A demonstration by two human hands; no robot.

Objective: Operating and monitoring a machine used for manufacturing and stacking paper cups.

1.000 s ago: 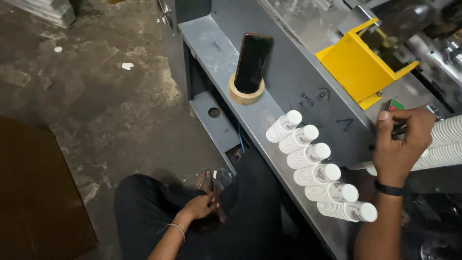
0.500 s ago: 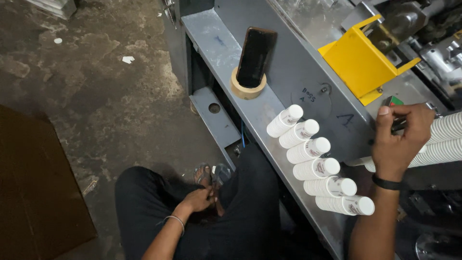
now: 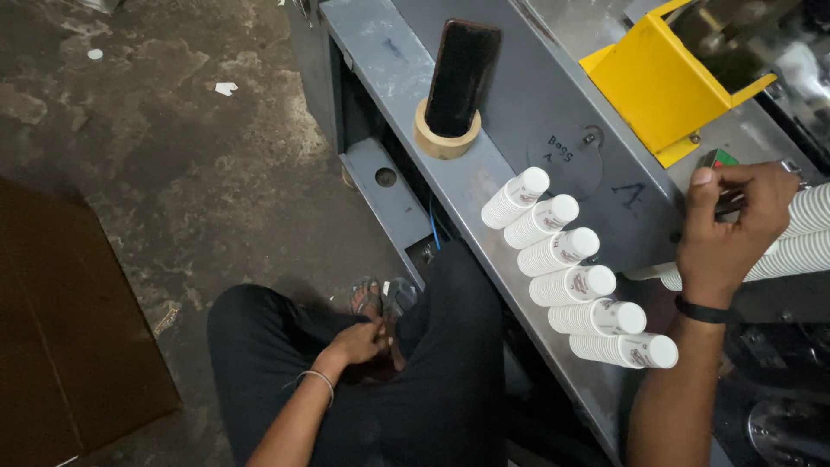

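My right hand (image 3: 731, 220) lies curled over the end of a long stack of white paper cups (image 3: 808, 233) that comes out of the grey machine (image 3: 553, 95) at the right. Its thumb and fingers are closed, with something thin and dark between them. My left hand (image 3: 359, 342) is down by my foot, fingers bent against a sandal (image 3: 376, 298) on the floor; what it grips is unclear. Several short stacks of white cups (image 3: 566, 255) lie side by side on the machine's ledge, just left of my right hand.
A dark phone (image 3: 461, 78) stands upright in a roll of tape (image 3: 445, 138) on the ledge. A yellow metal guard (image 3: 666, 82) sits at the upper right. A brown board (image 3: 60, 329) lies on the stained concrete floor (image 3: 173, 156) at the left.
Both hands stay where they were. The view has tipped slightly, so the machine and cups sit a little differently in the frame.
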